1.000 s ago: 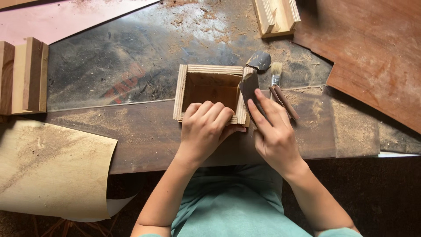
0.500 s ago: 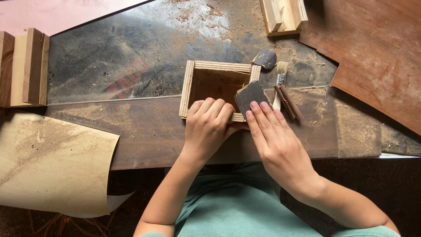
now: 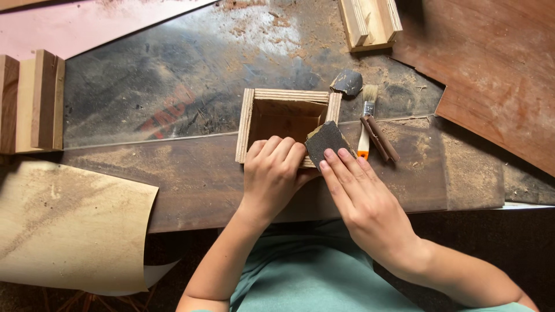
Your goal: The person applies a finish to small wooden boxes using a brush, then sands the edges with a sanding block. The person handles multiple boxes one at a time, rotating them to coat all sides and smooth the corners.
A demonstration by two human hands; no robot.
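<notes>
— What's the person at the bench got hold of?

— A small open-topped square box of pale plywood, sitting on the dark, dusty worktop right in front of them. The left hand is draped over its near wall, fingers curled together and gripping the edge to steady it.

— And the other hand?

— The right hand has its fingers flat and close together, pressing a dark grey piece of sandpaper against the box's near right corner. The sheet is tilted, one end poking up over the rim.

— Anything lying beside it?

— Just right of the box there's a small paintbrush with a pale bristle head and an orange-tipped handle, and touching it, two thin brown sticks laid side by side. Behind those, near the box's far right corner, a curled scrap of grey sandpaper.

— Any labels or packaging about?

— No packages that I can see. There's a faded red marking on the worktop, left of the box, too worn to make out. Otherwise a big curling tan sheet hangs off the near left edge, a grooved wooden block sits far left, a light wooden piece at the back, and a reddish-brown board on the right.
</notes>
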